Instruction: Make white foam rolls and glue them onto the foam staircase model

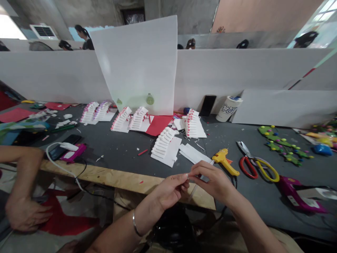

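My left hand (171, 189) and my right hand (210, 179) meet over the table's front edge, fingertips pinched together. Between them is a small whitish bit, too small to name. Just beyond lie flat white strips of card (193, 153). A white stepped card model (164, 144), like a little staircase on a base, stands ahead of my hands. To the right of my right hand rests a yellow glue gun (225, 161). Scissors (255, 163) with one red and one yellow handle lie farther right, blades partly spread.
More stepped models (139, 117) with pink dots line the back, near a red sheet (159, 125). A white cup (228, 109) and a dark phone (207, 105) stand by the partition. Purple power strips (300, 196) sit at both sides. A co-worker's hand (27, 214) touches red material at left.
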